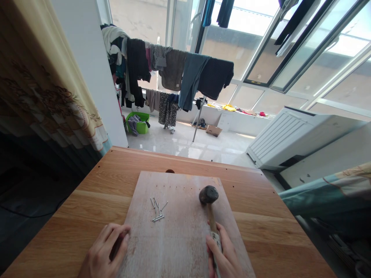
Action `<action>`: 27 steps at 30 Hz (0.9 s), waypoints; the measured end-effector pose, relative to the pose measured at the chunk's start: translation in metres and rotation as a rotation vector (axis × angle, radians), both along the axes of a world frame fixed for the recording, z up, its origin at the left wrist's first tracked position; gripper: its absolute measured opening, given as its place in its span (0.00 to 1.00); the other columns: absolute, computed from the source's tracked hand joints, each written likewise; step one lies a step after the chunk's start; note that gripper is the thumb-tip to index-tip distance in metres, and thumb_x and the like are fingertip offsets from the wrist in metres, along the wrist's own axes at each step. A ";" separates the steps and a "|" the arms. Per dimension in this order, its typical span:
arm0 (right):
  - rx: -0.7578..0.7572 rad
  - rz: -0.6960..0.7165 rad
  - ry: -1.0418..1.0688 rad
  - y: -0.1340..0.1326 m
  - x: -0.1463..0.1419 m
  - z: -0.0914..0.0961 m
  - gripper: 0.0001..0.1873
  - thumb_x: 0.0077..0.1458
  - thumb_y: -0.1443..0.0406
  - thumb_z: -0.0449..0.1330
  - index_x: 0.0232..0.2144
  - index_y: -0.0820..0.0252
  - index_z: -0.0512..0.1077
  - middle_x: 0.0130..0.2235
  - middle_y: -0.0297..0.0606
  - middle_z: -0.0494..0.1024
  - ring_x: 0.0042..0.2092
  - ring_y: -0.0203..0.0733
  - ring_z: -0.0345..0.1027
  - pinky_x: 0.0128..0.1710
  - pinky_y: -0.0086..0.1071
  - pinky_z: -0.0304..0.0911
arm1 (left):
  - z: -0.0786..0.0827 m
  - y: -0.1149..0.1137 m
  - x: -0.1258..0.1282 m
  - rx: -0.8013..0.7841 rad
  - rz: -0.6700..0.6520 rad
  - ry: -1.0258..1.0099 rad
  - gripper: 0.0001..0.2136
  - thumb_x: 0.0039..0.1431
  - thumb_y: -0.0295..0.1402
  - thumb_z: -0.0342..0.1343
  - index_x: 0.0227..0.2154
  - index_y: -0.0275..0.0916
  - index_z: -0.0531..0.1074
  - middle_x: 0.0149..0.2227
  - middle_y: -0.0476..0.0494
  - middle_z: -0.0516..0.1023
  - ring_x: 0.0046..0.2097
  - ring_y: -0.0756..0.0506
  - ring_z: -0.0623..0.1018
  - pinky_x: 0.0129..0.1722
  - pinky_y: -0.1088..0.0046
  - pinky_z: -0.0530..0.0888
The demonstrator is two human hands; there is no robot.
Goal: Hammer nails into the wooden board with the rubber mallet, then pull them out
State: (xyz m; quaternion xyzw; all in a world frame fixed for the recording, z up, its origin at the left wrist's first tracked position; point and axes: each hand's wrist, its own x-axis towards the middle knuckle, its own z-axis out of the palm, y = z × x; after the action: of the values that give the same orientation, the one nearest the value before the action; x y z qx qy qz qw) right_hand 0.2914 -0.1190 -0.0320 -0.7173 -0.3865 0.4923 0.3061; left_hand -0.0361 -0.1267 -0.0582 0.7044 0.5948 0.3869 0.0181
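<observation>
A pale wooden board (179, 239) lies on a wooden table (87, 200). A hammer (209, 196) with a dark head and wooden handle rests on the board's right side. My right hand (223, 256) is closed round the handle's lower end. My left hand (106, 251) lies at the board's left edge, fingers curled over that edge. Several loose nails (157, 210) sit in a small pile on the board between the hands, farther from me. A row of small holes runs across the board's far part.
Beyond the table's far edge is a tiled floor with a drying rack (179, 73) full of clothes, a green basket (139, 122) and a cardboard box (213, 130). A curtain (49, 88) hangs at left; a white appliance (290, 139) stands at right.
</observation>
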 end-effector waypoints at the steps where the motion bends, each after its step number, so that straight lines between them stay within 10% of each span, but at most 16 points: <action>1: -0.018 0.017 0.000 0.001 0.003 0.002 0.43 0.56 0.41 0.57 0.63 0.63 0.60 0.14 0.27 0.69 0.16 0.44 0.67 0.17 0.31 0.63 | 0.000 0.000 0.000 -0.002 -0.003 0.005 0.10 0.70 0.41 0.49 0.39 0.45 0.74 0.33 0.51 0.77 0.34 0.49 0.81 0.36 0.80 0.77; 13: 0.142 0.084 -0.016 0.026 0.027 0.010 0.39 0.59 0.37 0.51 0.55 0.63 0.62 0.13 0.23 0.65 0.14 0.35 0.53 0.12 0.24 0.53 | -0.011 -0.003 -0.007 -0.074 -0.016 0.024 0.07 0.69 0.38 0.51 0.42 0.45 0.73 0.36 0.50 0.77 0.38 0.48 0.81 0.39 0.79 0.77; 27: 0.203 0.060 0.078 0.050 0.012 0.019 0.32 0.57 0.44 0.57 0.54 0.60 0.65 0.22 0.23 0.66 0.17 0.36 0.62 0.13 0.26 0.57 | -0.002 0.002 0.001 -0.012 0.008 0.006 0.09 0.70 0.40 0.50 0.39 0.46 0.73 0.33 0.51 0.76 0.34 0.49 0.80 0.34 0.79 0.77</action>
State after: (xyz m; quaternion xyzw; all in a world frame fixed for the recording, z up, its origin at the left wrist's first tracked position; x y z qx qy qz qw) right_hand 0.3037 -0.0690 -0.0134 -0.6509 -0.4435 0.4872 0.3771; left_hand -0.0352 -0.1248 -0.0599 0.7031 0.5998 0.3815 0.0191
